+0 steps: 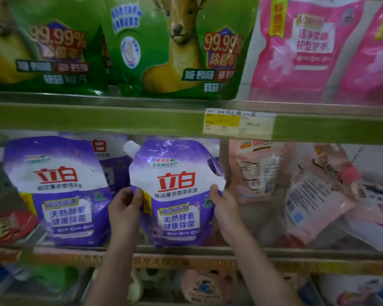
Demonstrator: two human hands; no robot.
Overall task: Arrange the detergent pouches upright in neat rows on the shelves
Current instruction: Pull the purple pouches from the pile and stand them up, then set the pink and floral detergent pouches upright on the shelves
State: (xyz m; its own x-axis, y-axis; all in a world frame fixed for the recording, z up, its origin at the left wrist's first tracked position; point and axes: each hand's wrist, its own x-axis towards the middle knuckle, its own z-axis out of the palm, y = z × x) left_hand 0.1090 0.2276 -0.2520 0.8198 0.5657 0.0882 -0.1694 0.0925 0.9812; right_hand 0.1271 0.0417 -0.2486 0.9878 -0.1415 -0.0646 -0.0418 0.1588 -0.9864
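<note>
The purple spouted detergent pouch (175, 195) stands near-upright at the front of the middle shelf (186, 250), its base on or just above the shelf lip, label facing outward. The left hand (125, 203) pinches its left edge with the thumb over the front; the right hand (219, 200) grips its right edge below the handle cut-out. A second purple pouch (58, 191) stands to the left, leaning slightly, with further purple pouches behind. Risk: the pouch is soft and liquid-filled, so on release it may sag forward over the shelf lip unless its base sits flat and well back. Pushing it rearward may displace the pouches behind it. To the right, the pale pink pouches (261, 171) are in disorder, and one pink pouch (314, 202) lies tilted, back label outward; any sideways nudge from the right forearm could tip them further. The row gap between the two purple pouches may stay uneven.
</note>
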